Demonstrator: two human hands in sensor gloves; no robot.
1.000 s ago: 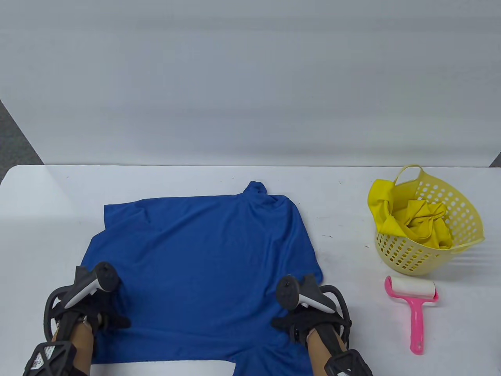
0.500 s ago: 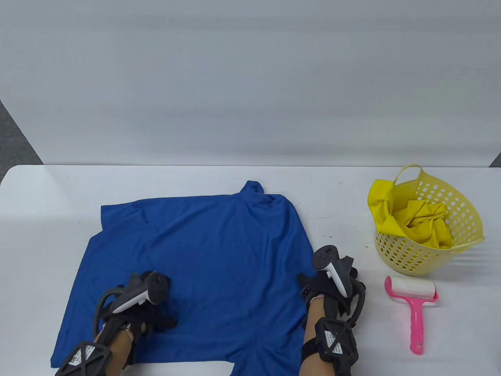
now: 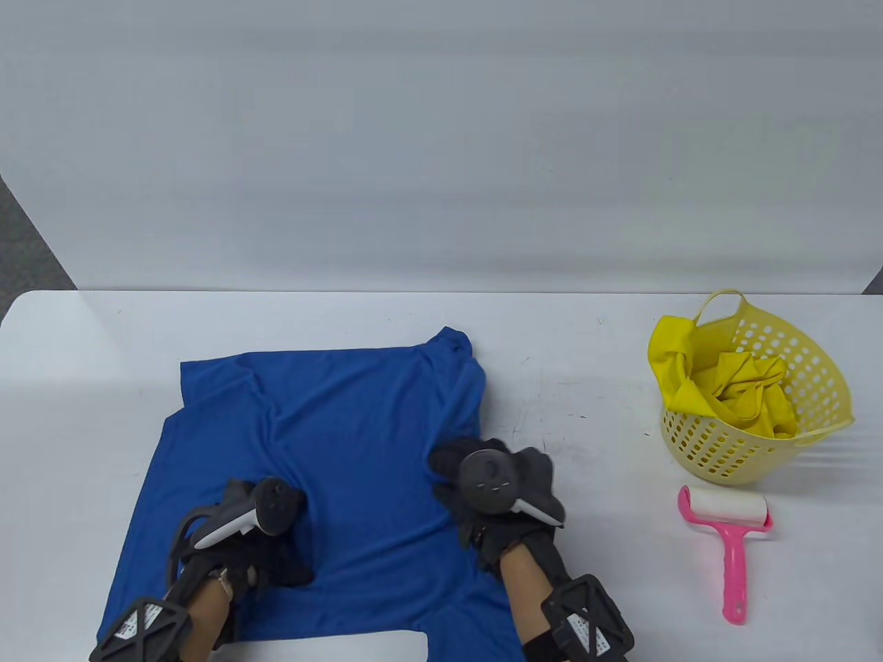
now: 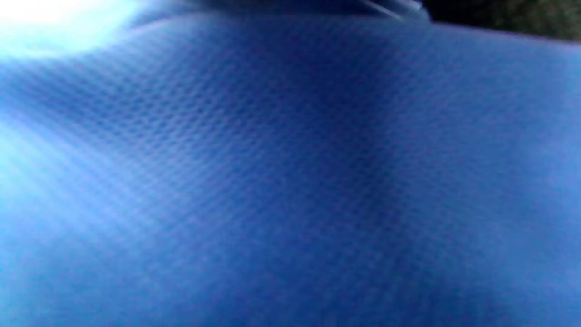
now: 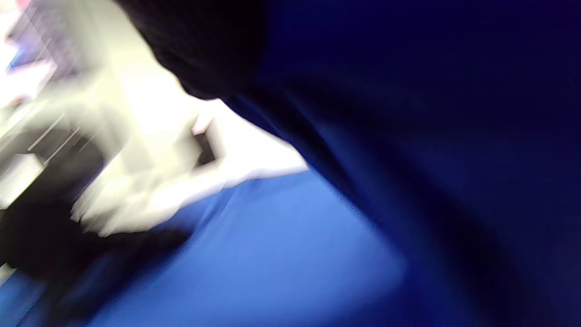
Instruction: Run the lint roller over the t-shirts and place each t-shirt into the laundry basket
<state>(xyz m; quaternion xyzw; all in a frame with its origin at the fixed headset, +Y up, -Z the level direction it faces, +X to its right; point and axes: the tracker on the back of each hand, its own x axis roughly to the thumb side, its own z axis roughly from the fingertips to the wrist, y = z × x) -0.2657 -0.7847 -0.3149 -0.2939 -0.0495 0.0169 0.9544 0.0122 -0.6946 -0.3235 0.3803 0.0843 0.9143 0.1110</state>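
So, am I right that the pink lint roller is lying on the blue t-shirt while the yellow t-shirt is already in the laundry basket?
Not quite: the pink lint roller lies on the bare table, to the right of the blue t-shirt and just in front of the laundry basket, as the table view shows. The yellow t-shirt is indeed in the basket.

- Blue knit-cloth t-shirt (image 3: 345,427): matt, soft, with a fine mesh weave seen close in the left wrist view (image 4: 290,181).
- Pale yellow perforated plastic laundry basket (image 3: 824,393): smooth, slightly glossy.
- Yellow cloth garment (image 3: 745,393) in it: matt, crumpled.
- Pink plastic lint roller (image 3: 731,545): glossy handle, white papery roll.
- White surface (image 3: 586,358): smooth, faintly scuffed.
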